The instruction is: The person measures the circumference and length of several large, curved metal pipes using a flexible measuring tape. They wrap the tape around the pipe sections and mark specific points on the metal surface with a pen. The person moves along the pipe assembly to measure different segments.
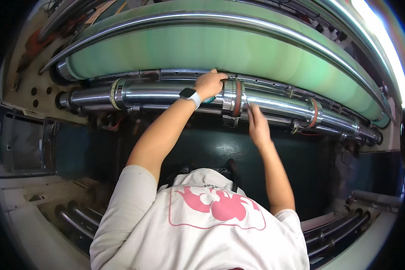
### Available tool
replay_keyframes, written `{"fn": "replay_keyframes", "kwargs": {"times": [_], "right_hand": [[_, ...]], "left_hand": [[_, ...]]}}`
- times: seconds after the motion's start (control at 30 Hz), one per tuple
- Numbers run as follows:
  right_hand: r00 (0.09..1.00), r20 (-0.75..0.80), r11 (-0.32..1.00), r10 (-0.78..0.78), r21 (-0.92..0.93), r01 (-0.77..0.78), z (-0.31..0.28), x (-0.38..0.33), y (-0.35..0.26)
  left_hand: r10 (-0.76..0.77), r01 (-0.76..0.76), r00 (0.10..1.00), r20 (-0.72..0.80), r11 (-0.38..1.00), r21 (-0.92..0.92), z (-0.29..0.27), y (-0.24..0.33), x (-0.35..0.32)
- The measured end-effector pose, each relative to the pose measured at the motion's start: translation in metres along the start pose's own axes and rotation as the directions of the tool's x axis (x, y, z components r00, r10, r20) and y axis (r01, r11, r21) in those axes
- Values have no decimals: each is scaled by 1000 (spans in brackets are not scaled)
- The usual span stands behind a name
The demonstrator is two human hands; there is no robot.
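Observation:
A shiny steel shaft [162, 93] runs across in front of me, carrying a wide metal collar with a reddish-brown ring [237, 96]. My left hand [208, 85] reaches over the shaft just left of this collar, fingers curled toward its far side. Under that palm a bit of teal [210, 100] shows; what the fingers grip is hidden. Just right of the collar, my right hand [258, 125] is closed, blurred by motion, around a thin metal tool [247, 103] pointing up at the ring. The tool's exact kind is unclear.
Beyond the shaft lies a large pale-green roller [166, 51], with a steel bar [189, 17] crossing above it. Other collars sit along the shaft: a yellowish one [116, 93] at left, a reddish-ringed one [313, 112] at right. Dark green floor [216, 146] shows below.

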State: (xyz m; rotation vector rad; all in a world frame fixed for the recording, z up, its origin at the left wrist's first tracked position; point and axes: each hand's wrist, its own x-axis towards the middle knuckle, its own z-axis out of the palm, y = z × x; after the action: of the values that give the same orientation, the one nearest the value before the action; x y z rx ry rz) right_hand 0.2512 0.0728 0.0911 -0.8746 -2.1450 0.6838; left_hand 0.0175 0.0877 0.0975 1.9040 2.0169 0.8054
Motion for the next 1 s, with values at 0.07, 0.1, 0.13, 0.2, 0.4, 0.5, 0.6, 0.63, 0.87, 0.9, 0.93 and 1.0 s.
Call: {"fn": "replay_keyframes", "kwargs": {"times": [0.07, 0.1, 0.13, 0.2, 0.4, 0.5, 0.6, 0.63, 0.87, 0.9, 0.93, 1.0], "right_hand": [[987, 133, 951, 85, -308, -41, -12, 45, -10], [984, 165, 911, 72, -413, 3, -7, 64, -3], [979, 189, 860, 72, -510, 35, 1, 84, -6], [955, 238, 802, 178, -598, 0, 8, 111, -8], [855, 414, 656, 312, -745, 121, 25, 148, -11], [815, 472, 615, 338, -766, 188, 28, 160, -21], [770, 508, 574, 387, -786, 230, 27, 172, -37], [756, 516, 556, 402, -794, 246, 31, 174, -42], [691, 576, 512, 437, -791, 335, 52, 185, -65], [685, 592, 508, 426, -782, 360, 54, 185, -64], [678, 607, 504, 415, -774, 384, 56, 185, -61], [669, 613, 486, 419, -774, 405, 62, 188, -65]], "left_hand": [[-103, 64, 969, 224, 982, 176, -1, -2, 20], [-103, 45, 952, 288, 978, 203, -4, -1, 26], [-149, 74, 931, 334, 971, 229, -2, -12, 31], [-190, 116, 922, 338, 967, 227, 1, -14, 34], [-167, 145, 938, 303, 985, 96, -7, -6, 21], [-169, 160, 946, 276, 986, 56, -10, -7, 17], [-183, 181, 943, 278, 983, 33, -13, -8, 17], [-176, 182, 945, 277, 983, 4, -14, -8, 15], [-248, 262, 927, 281, 965, -14, 1, -26, 26], [-211, 228, 941, 265, 973, -36, -1, -25, 25], [-174, 194, 953, 249, 979, -58, -2, -24, 24], [-114, 132, 963, 243, 989, -60, -5, -25, 25]]}}
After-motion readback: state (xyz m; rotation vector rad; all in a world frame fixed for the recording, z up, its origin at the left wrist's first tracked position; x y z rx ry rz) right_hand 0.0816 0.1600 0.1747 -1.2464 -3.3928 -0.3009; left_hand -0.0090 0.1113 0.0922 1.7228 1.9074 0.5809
